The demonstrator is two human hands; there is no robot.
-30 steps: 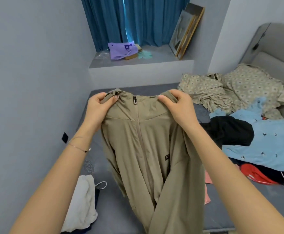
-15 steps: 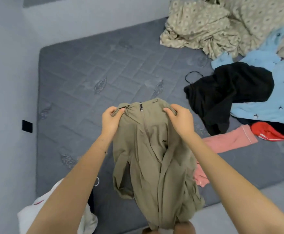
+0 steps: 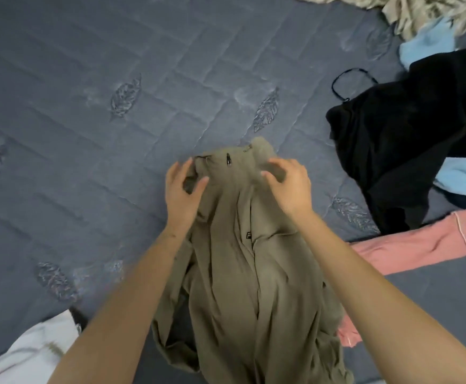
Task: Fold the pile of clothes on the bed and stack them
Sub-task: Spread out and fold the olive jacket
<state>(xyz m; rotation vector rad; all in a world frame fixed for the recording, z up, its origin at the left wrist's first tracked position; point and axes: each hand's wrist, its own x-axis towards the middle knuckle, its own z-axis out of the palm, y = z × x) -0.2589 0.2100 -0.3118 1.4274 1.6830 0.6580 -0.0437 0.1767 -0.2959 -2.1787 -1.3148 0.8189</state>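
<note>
Since the khaki zip-front fabric jacket [image 3: 242,273] lies front-up on the grey quilted bed [image 3: 87,106], its long axis runs straight away from the person, with the collar farthest and the hem bunched at the near edge. The left hand [image 3: 183,189] and right hand [image 3: 287,184] sit either side of the collar, equally near it. Both hands look slack, fingers spread and half-curled, touching the cloth rather than pinching it, so the spreading likely runs outward, crosswise to that axis.

Sm. logo [image 3: 248,235] on jacket [image 3: 254,286]: unreadable.
</note>
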